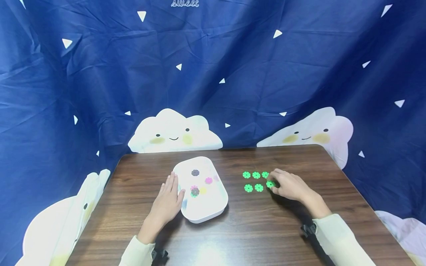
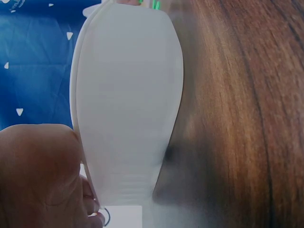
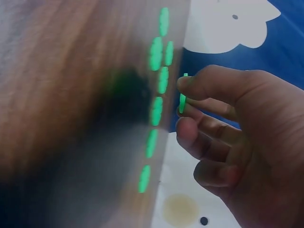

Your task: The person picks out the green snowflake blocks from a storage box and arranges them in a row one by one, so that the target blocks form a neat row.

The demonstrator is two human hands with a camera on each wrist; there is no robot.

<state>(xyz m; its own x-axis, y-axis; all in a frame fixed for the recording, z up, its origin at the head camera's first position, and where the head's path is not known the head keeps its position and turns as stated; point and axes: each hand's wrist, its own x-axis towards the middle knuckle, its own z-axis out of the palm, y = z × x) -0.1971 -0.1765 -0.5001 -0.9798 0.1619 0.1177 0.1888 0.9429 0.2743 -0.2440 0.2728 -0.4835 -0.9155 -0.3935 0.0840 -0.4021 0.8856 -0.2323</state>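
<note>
My right hand [image 1: 289, 185] pinches a green notched disc [image 3: 183, 99] between thumb and fingertips, above the table. Beside it, several matching green discs [image 1: 256, 175] lie flat in two rows; the right wrist view shows more of them than the head view, where the hand blocks part of the rows. A white plastic box [image 1: 213, 210] with rounded corners stands left of the discs. My left hand [image 1: 166, 201] rests on its left edge, fingers fairly straight and thumb over the near rim. Inside the box are a few scattered discs, including a dark disc [image 1: 195, 172] and a pink disc [image 1: 208, 180].
Everything stands on a dark wood-grain table [image 1: 253, 236]. A blue cloth [image 1: 239, 74] with white triangles and smiling clouds hangs behind the table's far edge and falls along its sides. Dark straps [image 1: 308, 229] sit at both wrists.
</note>
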